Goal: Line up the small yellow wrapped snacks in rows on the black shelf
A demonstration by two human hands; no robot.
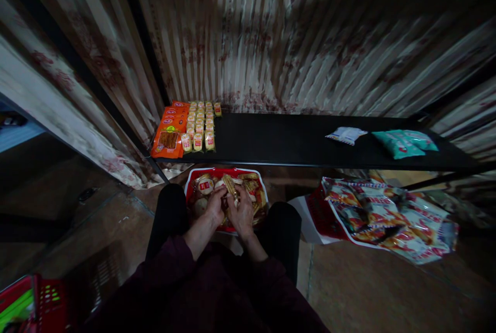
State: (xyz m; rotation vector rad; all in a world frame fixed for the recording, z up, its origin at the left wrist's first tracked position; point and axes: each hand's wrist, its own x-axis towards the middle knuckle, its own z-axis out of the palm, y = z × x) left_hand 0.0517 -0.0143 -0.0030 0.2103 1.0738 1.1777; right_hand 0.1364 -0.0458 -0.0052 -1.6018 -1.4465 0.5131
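Note:
Both of my hands are over a red basket with a white rim [265,188], set between my knees and filled with small wrapped snacks. My left hand [215,208] and my right hand [241,213] come together around a gold-wrapped snack packet [229,184], fingers curled at its sides. Inside the basket, a round wrapped snack with a red label [205,185] lies to the left of my hands. On the black shelf [271,139] just ahead, rows of small yellow-wrapped snacks [199,121] stand beside overlapping orange snack bags [169,134].
Toward the shelf's right end lie a white packet [346,135] and teal packets [405,143]. A second red basket [323,214] at right overflows with snack bags [383,211]. Another red basket [46,299] sits at lower left. Striped curtains [251,38] hang behind the shelf.

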